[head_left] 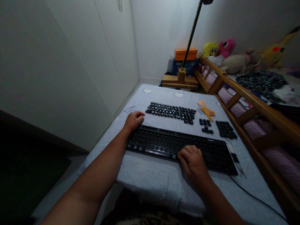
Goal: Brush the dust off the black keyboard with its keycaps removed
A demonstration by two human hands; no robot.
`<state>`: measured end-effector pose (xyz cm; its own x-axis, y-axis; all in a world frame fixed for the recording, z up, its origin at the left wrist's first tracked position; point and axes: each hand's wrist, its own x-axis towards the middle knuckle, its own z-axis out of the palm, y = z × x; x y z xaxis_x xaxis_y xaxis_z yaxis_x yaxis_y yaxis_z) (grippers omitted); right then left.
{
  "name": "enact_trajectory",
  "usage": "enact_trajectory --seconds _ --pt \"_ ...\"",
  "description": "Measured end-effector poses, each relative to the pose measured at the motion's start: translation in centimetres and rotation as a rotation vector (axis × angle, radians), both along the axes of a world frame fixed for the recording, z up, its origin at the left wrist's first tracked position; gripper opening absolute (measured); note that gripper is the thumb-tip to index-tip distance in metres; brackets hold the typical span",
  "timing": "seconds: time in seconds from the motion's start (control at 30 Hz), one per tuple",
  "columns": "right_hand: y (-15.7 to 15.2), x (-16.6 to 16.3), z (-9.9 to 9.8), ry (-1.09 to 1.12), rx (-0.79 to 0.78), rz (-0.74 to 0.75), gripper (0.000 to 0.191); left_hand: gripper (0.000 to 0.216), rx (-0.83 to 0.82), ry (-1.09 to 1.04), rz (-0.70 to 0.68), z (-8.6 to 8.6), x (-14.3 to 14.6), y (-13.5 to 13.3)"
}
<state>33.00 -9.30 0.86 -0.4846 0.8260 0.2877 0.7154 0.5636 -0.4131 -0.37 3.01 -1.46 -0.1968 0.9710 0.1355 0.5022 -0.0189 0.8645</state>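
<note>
A black keyboard lies across the cloth-covered table, most of its keycaps off and round key mounts bare. The space bar and a few bottom-row keys are still on it. By the keyboard's back left corner is my left hand, fingers curled together; what they hold, if anything, is hidden. My right hand rests on the front rows right of the space bar, thumb and fingers closed down at the keys. Its own back hides the fingertips' grip. Behind the keyboard, loose black keycaps are laid out in rows.
Smaller keycap groups sit at the right. An orange cloth lies beneath a yellow-handled brush. A slim tool is by the keyboard's right end, where a cable runs off. A wooden bed rail borders the table.
</note>
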Motion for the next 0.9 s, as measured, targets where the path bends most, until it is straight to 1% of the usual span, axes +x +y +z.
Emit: enact_trajectory --seconds 0.23,0.43,0.7,0.9 --pt "0.05 0.06 -0.04 0.006 -0.013 0.014 0.015 0.034 0.017 0.029 -0.011 -0.27 -0.21 0.08" --pt "0.02 0.0 -0.1 0.02 -0.005 -0.01 0.015 0.033 0.013 0.041 0.001 0.0 -0.07 -0.01" --pt "-0.03 -0.05 -0.13 0.003 0.039 -0.005 0.016 0.033 0.012 0.025 -0.003 0.02 0.01 -0.02" --pt "-0.09 -0.09 -0.06 -0.008 0.037 -0.003 0.015 0.033 0.013 0.029 -0.002 0.14 0.03 -0.13"
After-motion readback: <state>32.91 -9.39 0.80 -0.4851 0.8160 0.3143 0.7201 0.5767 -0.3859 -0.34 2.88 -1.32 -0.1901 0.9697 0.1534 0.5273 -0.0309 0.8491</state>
